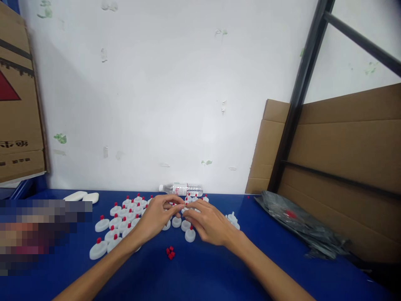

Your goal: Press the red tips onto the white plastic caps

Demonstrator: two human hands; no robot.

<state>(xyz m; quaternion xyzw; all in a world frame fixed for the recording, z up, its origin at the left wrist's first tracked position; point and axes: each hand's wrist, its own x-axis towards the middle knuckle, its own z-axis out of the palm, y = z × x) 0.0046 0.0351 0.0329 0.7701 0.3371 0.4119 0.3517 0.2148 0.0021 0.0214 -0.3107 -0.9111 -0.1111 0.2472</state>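
My left hand (160, 215) and my right hand (208, 220) meet over the middle of the table, fingertips nearly touching. The left thumb and fingers are pinched; the right fingers are bent and drawn together. Fingers hide most of what is between them, near some white round lids with red tips. Just below my right hand stands a white lid with a red tip (190, 235). Several more such lids (115, 221) stand in rows left of my left hand. A small pile of loose red caps (171, 253) lies nearer to me.
White nozzle lids without red tips (232, 219) are grouped right of my right hand. A clear plastic bottle (184, 189) lies along the wall. Grey plastic bags (300, 223) lie at the right, beside cardboard (347, 167). Two white oval pieces (90, 197) sit at the back left.
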